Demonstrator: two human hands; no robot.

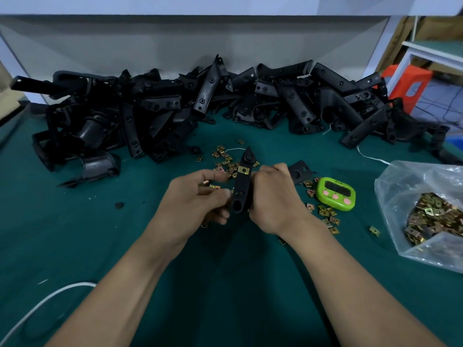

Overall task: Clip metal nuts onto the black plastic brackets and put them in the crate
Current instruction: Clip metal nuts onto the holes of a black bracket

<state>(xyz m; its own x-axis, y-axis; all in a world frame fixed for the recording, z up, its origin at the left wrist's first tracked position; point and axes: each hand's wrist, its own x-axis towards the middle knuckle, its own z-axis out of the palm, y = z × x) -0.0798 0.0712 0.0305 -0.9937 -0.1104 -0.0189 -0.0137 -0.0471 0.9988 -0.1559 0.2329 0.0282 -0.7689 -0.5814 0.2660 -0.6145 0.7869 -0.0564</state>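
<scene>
Clasped from both sides, midway between left hand (200, 199) and right hand (273, 199), fingers of each curled round bracket (241, 189). Seemingly keeping spare nuts (213, 187) under left fingers too. Lying near-to-far lengthwise, tapered tip pointing far, tilted slightly right. Already fitted with one nut (243, 169), closest to right fingertips. Beyond: loose nuts (226, 161), then pile (175, 108). No crate in view.

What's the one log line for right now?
left hand: holds black bracket | right hand: holds it too | metal nut: one clipped on | crate: not seen
</scene>
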